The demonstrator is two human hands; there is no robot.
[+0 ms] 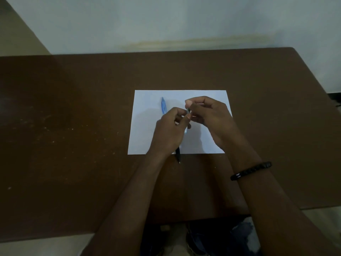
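A wide brown table (73, 126) with a smooth, matte top, faintly speckled with pale scuffs on its left half, fills most of the view. A rectangular sheet of white paper (147, 100) lies flat near its middle, long edge toward the person. Above the sheet the left hand (169, 130) and the right hand (208, 119) meet, their fingertips touching. Both have curled fingers and pinch a slim pale-blue pen part (186, 129), a thin straight rod held nearly upright in the view: the right hand nips its upper end between thumb and forefinger, and the left hand grips it just below. A slender black pen (178, 156) pokes out from under the left palm, its pointed tip past the near edge of the paper; whether that hand holds it cannot be told. A translucent blue, tapered pen barrel (163, 105) lies on the paper just beyond the left knuckles. A braided black bracelet (251, 170) circles the right wrist.
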